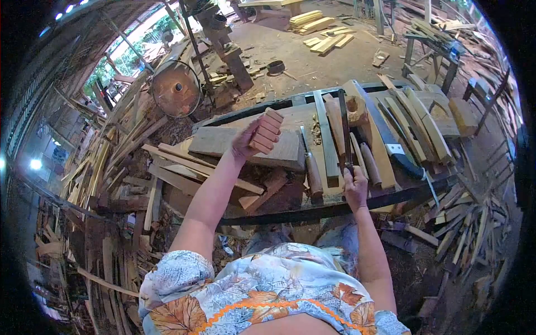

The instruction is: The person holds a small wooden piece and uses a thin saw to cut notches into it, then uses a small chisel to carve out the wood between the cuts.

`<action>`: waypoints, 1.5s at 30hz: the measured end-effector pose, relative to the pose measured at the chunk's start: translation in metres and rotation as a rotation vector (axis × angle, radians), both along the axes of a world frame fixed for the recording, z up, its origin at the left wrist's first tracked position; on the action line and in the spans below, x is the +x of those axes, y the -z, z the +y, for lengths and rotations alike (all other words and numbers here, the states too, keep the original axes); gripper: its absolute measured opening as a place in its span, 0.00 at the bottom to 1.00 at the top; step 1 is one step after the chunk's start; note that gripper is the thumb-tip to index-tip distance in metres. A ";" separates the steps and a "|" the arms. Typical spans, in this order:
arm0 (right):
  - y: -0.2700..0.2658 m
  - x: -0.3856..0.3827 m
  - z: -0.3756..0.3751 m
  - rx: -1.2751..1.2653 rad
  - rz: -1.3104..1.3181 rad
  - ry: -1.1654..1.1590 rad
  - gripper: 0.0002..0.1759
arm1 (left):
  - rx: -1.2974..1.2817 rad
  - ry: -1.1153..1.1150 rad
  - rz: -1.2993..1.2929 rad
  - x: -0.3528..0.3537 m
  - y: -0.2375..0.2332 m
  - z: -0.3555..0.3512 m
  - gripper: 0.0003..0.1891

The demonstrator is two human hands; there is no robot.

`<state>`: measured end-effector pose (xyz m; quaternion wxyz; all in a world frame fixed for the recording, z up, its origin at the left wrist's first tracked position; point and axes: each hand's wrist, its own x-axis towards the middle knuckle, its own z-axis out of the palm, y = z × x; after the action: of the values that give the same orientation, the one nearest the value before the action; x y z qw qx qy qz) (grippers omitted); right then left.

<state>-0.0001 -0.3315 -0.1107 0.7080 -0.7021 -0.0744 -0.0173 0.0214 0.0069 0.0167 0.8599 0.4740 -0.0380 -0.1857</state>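
Note:
My left hand (244,143) is raised over the workbench, its fingers wrapped round a small grooved wooden block (266,132) with several ridges facing up. Lower on the right, my right hand (355,188) grips the near end of a long, narrow dark metal tool (344,125) that points away from me across the bench. On either side of that tool lie a chisel with a wooden handle (314,174) and another wooden handle (370,164). Under my left hand is a thick plank (223,146).
A handsaw (403,161) with a dark handle lies among wooden strips (427,125) at the bench's right. A holed wooden block (357,110) sits near the bench's far edge. Scrap wood (474,223) is heaped on the floor; sawn boards (329,42) are stacked beyond.

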 end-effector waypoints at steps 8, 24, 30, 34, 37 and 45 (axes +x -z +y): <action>0.018 0.007 0.000 -0.109 -0.110 0.038 0.10 | -0.176 0.023 0.034 -0.021 0.008 -0.013 0.32; 0.009 0.006 -0.002 -0.186 -0.068 0.032 0.09 | 0.151 0.011 -0.018 -0.034 0.002 -0.032 0.25; 0.022 0.011 0.000 -0.145 -0.232 0.055 0.09 | 0.380 -0.016 -0.029 -0.031 -0.005 -0.036 0.25; 0.010 0.006 0.000 -0.177 -0.223 0.077 0.09 | 0.965 -0.066 -0.197 -0.020 -0.006 -0.048 0.23; 0.016 0.007 0.001 -0.158 -0.187 0.073 0.09 | 1.247 -0.072 -0.337 -0.008 0.002 -0.052 0.27; 0.016 0.006 0.001 -0.151 -0.118 0.081 0.09 | 1.828 -0.178 -0.455 0.006 0.002 -0.063 0.34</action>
<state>0.0063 -0.3300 -0.1268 0.6463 -0.7535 -0.0886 -0.0815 0.0273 -0.0562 0.0144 0.1384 0.9902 -0.0082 0.0198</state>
